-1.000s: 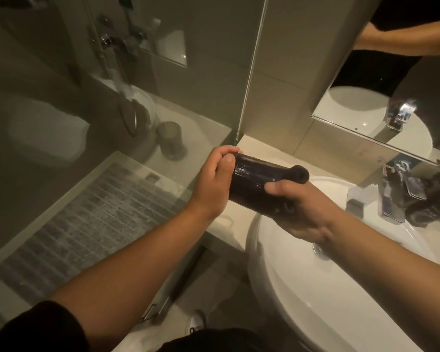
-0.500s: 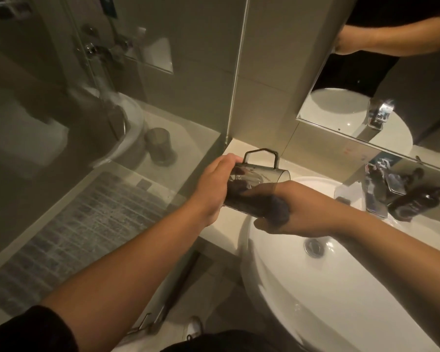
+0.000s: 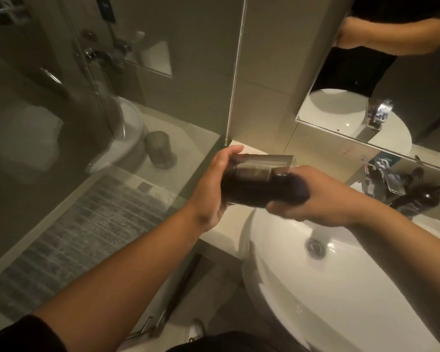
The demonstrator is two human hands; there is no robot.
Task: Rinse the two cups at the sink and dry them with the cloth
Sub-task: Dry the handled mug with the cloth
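Note:
A dark translucent cup lies on its side above the left rim of the white sink. My left hand grips the cup at its base end. My right hand grips a dark cloth, which is pushed into the cup's open mouth and fills its lower half. A second grey cup stands upright on the pale ledge seen in the glass panel to the left; I cannot tell whether it is behind the glass or a reflection.
A chrome faucet and a dark pump bottle stand behind the basin at the right. A mirror hangs above them. The glass shower panel closes off the left side, with a mat on the floor behind it.
The cup has turned between my hands: its handle, which stood up half a second ago, is out of sight. Both hands stay on cup and cloth over the sink's left rim.

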